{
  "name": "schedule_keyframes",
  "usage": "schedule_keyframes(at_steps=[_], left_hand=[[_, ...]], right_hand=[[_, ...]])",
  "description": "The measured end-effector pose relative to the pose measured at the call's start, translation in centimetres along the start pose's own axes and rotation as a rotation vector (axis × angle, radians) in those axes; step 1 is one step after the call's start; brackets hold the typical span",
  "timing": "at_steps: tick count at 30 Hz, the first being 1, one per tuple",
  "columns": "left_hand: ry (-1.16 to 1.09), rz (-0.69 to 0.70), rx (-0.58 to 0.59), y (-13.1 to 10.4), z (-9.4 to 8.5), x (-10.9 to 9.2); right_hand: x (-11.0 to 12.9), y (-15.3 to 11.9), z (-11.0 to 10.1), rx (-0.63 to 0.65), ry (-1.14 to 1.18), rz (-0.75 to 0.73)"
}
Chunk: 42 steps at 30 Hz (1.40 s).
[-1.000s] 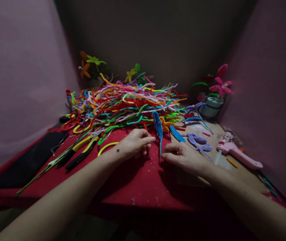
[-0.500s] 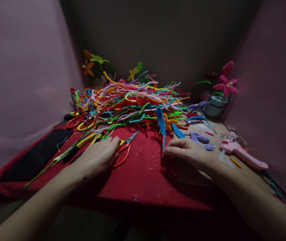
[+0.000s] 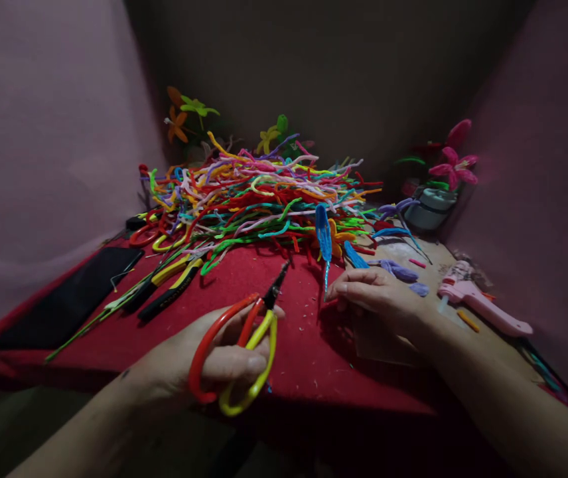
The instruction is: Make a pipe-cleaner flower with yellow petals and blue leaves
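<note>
My left hand [image 3: 229, 352] is closed around scissors [image 3: 270, 305] with one red and one yellow handle loop; their dark blades point up and away over the red cloth. Pinched upright by its twisted stem in my right hand [image 3: 373, 292] is a blue pipe-cleaner petal [image 3: 323, 232]. The scissor tips are left of that stem, apart from it. Behind my right hand lies another blue petal [image 3: 356, 255], partly hidden. An orange pipe-cleaner flower [image 3: 338, 240] sits just behind the held petal.
A big heap of coloured pipe cleaners [image 3: 259, 199] fills the back. Pliers [image 3: 172, 292], green stems and a black phone-like slab [image 3: 70, 299] lie at left. On the right board are purple petals [image 3: 398, 269] and a pink glue gun [image 3: 483, 302]; a potted pink flower [image 3: 453, 169] stands behind.
My left hand has lifted the scissors from the cloth and brought them nearer, handles now round the fingers. My right hand still holds the blue petal in nearly the same place.
</note>
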<state>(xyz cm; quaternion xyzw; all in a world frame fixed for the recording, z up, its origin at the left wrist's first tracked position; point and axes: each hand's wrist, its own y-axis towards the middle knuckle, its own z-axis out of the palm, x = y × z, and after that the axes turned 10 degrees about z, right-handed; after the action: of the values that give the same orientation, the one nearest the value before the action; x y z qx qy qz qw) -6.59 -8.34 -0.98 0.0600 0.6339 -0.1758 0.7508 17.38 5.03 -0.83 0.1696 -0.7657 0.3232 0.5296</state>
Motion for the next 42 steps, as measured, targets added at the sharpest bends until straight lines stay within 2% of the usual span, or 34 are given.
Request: schedule_keyframes(at_steps=[2,6,11,16,22,29,35,42], left_hand=[[-0.132,-0.042,0.015,0.4,1.4,-0.3],[-0.081,-0.151,0.084,1.0,3.7,-1.2],[-0.040,-0.180,0.144,1.0,4.9,-0.9],[-0.036,-0.193,0.108,1.0,5.3,0.3],[0.024,-0.150,0.195,2.0,4.8,0.5],[0.157,-0.041,0.115,2.7,5.6,-0.2],[0.135,-0.036,0.080,3.2,5.9,0.2],[0.352,0.049,0.013,3.4,6.0,-0.3]], right_hand=[[-0.2,0.0,0.0,-0.006,0.025,0.003],[-0.5,-0.2,0.2,-0.015,0.106,0.016],[-0.6,-0.1,0.1,-0.001,0.079,-0.009],[-0.7,0.1,0.0,0.013,0.072,-0.025],[-0.8,0.1,0.0,0.009,0.078,-0.024],[-0.9,0.0,0.1,0.006,0.142,-0.001],[-0.9,0.0,0.0,0.024,0.134,-0.015],[-1.0,0.0,0.1,0.007,0.130,-0.022]])
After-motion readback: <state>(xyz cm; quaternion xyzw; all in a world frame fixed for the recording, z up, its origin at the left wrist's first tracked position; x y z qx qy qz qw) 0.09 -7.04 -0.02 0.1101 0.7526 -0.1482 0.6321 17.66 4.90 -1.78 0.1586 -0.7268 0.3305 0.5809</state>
